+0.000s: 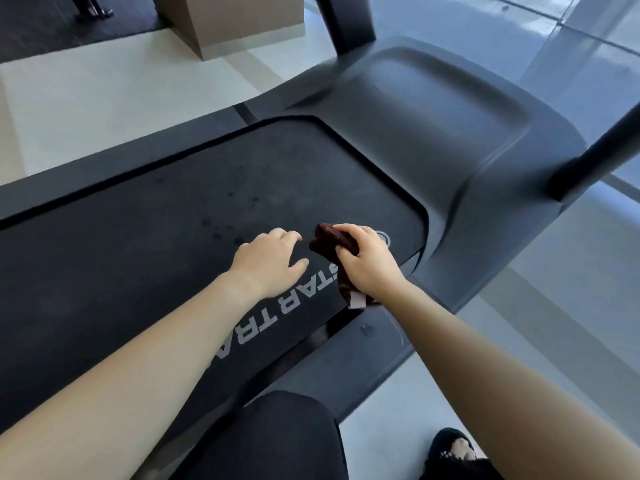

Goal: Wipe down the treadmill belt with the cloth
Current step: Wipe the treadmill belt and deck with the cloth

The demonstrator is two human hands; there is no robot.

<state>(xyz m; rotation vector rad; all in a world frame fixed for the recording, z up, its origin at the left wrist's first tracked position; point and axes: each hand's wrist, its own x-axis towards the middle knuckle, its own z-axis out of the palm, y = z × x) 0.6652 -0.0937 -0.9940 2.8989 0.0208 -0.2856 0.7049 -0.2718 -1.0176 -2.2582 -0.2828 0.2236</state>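
The black treadmill belt [173,216] runs from lower left to centre right, with white lettering near its right edge and several dark wet spots in the middle. My right hand [367,259] grips a bunched dark brown cloth [330,237] over the belt's front right corner; a pale tag hangs below the wrist. My left hand [268,259] rests on the belt just left of the cloth, fingers loosely bent, holding nothing.
The grey motor cover [433,126] rises ahead of the belt, with two dark uprights [346,19] at its sides. A grey side rail [346,358] lies under my right forearm. My knee [277,441] and a foot [453,448] are at the bottom. A tan box [235,22] stands at the back.
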